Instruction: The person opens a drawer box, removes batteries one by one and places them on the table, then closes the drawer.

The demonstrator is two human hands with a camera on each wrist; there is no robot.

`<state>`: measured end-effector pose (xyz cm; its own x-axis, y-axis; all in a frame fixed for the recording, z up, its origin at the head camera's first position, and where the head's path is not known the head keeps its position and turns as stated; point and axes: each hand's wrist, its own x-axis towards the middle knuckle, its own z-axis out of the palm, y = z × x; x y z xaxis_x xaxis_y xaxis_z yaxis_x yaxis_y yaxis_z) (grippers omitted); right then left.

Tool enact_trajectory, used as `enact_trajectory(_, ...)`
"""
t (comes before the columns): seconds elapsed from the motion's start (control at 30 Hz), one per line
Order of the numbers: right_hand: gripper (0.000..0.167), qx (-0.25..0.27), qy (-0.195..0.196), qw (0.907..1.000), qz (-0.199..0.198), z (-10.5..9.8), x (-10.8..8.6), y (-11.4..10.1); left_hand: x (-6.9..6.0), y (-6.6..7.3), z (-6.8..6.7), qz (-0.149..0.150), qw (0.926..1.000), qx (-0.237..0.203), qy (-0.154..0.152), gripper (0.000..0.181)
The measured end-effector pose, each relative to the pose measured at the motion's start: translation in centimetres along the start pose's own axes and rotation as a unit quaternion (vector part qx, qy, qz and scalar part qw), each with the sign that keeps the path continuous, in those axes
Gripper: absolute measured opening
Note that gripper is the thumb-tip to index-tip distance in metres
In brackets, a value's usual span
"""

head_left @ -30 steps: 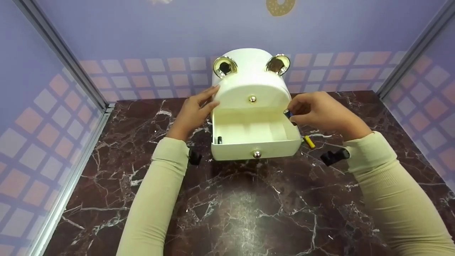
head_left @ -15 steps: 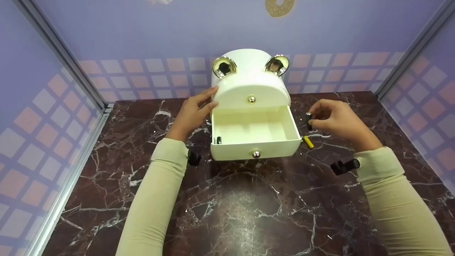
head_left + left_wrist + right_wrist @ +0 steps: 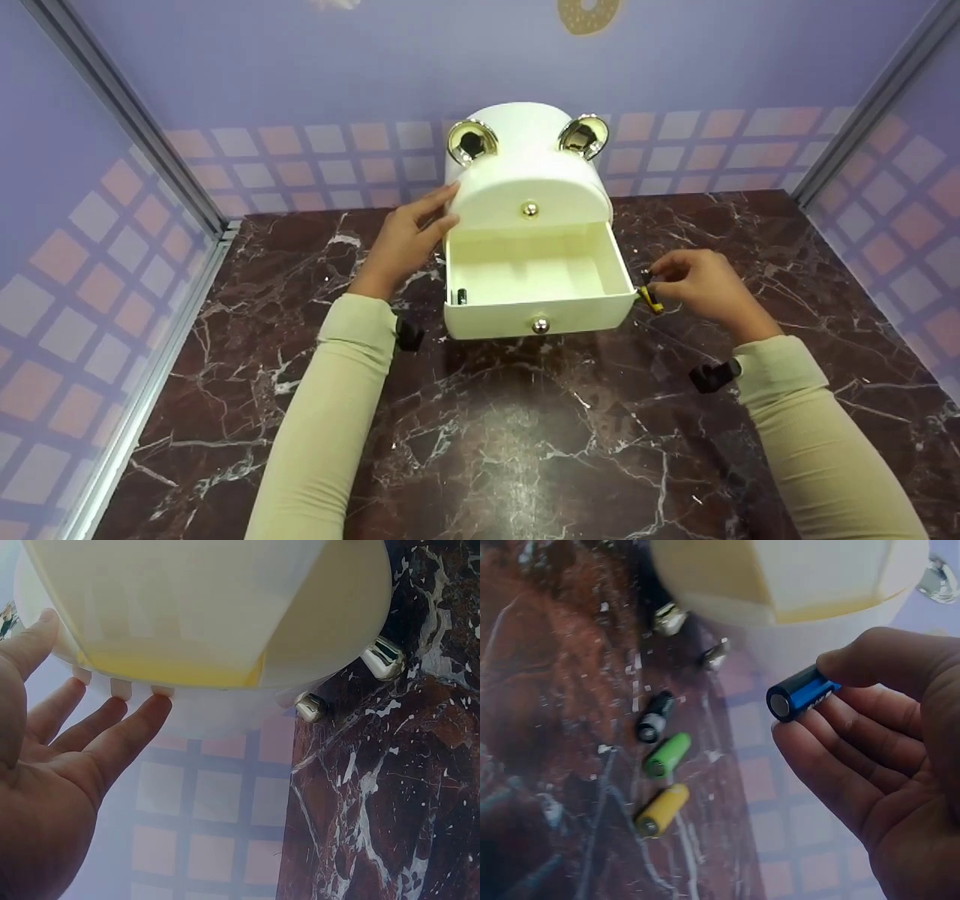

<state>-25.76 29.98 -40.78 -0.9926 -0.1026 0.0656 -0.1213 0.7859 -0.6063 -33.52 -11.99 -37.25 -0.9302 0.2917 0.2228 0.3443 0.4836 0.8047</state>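
Observation:
A white cabinet (image 3: 525,157) stands by the back wall, its lower drawer (image 3: 537,319) pulled out. My left hand (image 3: 405,244) rests on the cabinet's left side; the left wrist view has its extended fingertips (image 3: 154,709) touching the wall. Beyond the drawer's right side, my right hand (image 3: 709,292) pinches a blue-and-black battery (image 3: 806,694) between thumb and fingers. Beneath it on the table lie a yellow battery (image 3: 664,810), a green battery (image 3: 667,755) and a black battery (image 3: 655,716). Another dark battery (image 3: 462,297) is in the drawer's front left corner.
Two shiny gold bowl-shaped ears (image 3: 472,142) stick out from the cabinet top. Round knobs (image 3: 531,210) sit on both drawer fronts. Short gold feet (image 3: 311,706) support the cabinet. The dark marbled table (image 3: 510,435) is bounded by lilac walls (image 3: 375,67).
My right hand has moved from the drawer's right edge out to the right, then down toward the yellow battery, still pinching the blue-and-black battery. My left hand stays in place.

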Motion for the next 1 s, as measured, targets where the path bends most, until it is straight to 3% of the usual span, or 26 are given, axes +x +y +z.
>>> enact_trajectory(0.3,0.025,-0.022,-0.01,0.9997,0.007,2.2,0.2,0.6,-0.1,-0.1,-0.1,-0.013,0.9999,-0.002,0.001,0.048)
enact_trajectory(0.53,0.024,-0.063,0.003,0.9978,-0.017,3.5,0.5,0.8,-0.1,-0.1,-0.1,-0.015,0.9999,-0.001,0.003,0.047)
enact_trajectory(1.0,0.014,-0.084,-0.01,0.9961,-0.025,5.6,0.9,1.7,-0.2,-0.3,-0.1,-0.012,0.9999,-0.002,-0.001,0.047)
